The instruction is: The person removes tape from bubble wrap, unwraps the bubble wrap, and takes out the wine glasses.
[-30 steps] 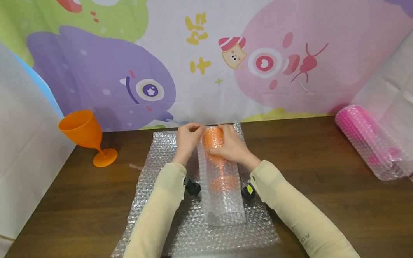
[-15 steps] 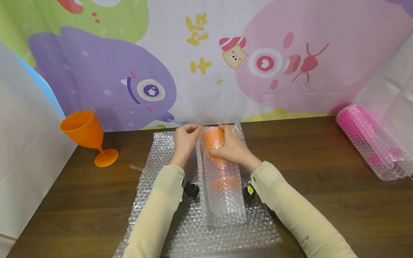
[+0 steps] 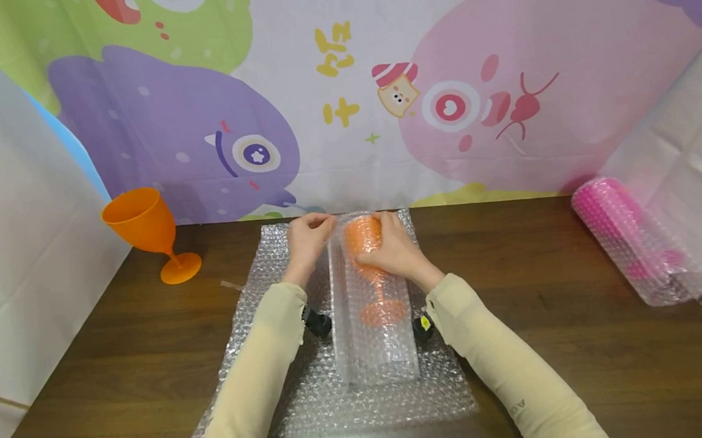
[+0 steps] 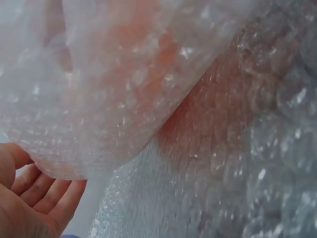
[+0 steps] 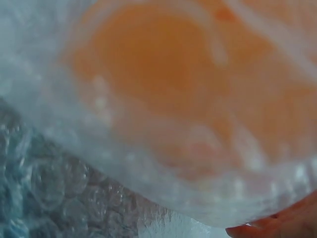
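Note:
An orange goblet (image 3: 382, 310) lies on its side inside a roll of clear bubble wrap (image 3: 370, 357), its bowl toward the back wall. My right hand (image 3: 391, 248) grips the wrapped bowl from the right, thumb across its top. Left of it, my left hand (image 3: 308, 241) pinches the free edge of the wrap near its far corner. In the left wrist view the bubble wrap (image 4: 114, 99) hangs as a raised flap, with my left fingers (image 4: 64, 198) at its edge. Beneath the roll spreads a flat bubble wrap sheet (image 3: 301, 407). The right wrist view is blurred by the wrapped goblet (image 5: 158, 59).
An unwrapped orange goblet (image 3: 143, 223) stands upright at the back left. At the far right lies a pink goblet rolled in bubble wrap (image 3: 632, 237). A small clear strip (image 3: 231, 285) lies beside the sheet on the brown table (image 3: 508, 264). A printed cloth (image 3: 348, 159) closes the back.
My left hand has moved left and drawn the free edge of the wrap away from the goblet, opening the roll's left side wider. My right hand has stayed on the bowl.

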Demonstrator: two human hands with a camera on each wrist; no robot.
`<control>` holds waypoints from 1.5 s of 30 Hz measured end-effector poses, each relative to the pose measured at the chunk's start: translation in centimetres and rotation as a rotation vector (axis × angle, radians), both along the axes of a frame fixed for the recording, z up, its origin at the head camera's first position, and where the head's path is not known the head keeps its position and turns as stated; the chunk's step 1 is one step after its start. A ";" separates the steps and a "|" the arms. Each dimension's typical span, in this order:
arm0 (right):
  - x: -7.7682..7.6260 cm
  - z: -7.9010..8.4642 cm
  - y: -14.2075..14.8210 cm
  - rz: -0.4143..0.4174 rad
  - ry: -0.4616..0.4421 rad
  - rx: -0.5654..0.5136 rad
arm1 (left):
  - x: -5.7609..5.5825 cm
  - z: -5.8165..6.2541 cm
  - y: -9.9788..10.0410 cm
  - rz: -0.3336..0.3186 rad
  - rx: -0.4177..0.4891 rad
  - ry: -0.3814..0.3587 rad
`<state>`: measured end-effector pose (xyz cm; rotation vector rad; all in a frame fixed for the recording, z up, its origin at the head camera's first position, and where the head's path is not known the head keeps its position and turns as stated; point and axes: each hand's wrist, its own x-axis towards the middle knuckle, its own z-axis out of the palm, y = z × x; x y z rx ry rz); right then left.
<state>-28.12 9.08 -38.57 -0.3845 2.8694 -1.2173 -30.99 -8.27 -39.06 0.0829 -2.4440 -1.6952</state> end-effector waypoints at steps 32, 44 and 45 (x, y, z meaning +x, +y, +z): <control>-0.1 -0.1 0.3 -0.012 -0.039 -0.027 | -0.2 -0.9 -2.5 0.050 0.169 -0.050; -0.2 -0.2 0.4 -0.015 -0.031 -0.017 | -0.1 -1.4 -3.4 0.067 0.177 -0.054; -0.2 -0.2 0.5 -0.015 -0.032 -0.013 | -0.1 -1.6 -3.5 0.072 0.174 -0.061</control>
